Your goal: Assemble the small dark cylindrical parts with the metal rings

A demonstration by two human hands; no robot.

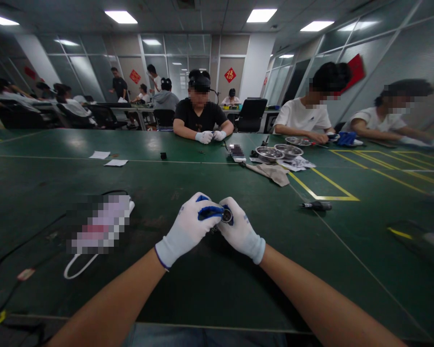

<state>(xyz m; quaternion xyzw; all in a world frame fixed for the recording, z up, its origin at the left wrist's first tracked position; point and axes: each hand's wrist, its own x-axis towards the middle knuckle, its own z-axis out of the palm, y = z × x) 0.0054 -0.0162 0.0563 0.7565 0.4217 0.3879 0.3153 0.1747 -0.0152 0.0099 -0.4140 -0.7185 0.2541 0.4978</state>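
Note:
Both my hands wear white gloves with blue palms and meet over the green table. Between them is a small round metal part with a dark, recessed face turned toward me. My right hand wraps round it from the right, fingers closed. From the left, my left hand pinches at its edge with thumb and fingertips; whether something tiny sits between those fingertips is too small to tell. A black-handled screwdriver lies on the table to the right of my hands.
A blurred-out device with a white strap loop and a black cable lies at left. Farther back are metal bowls, a grey cloth, white papers and a small black block. People sit across the table.

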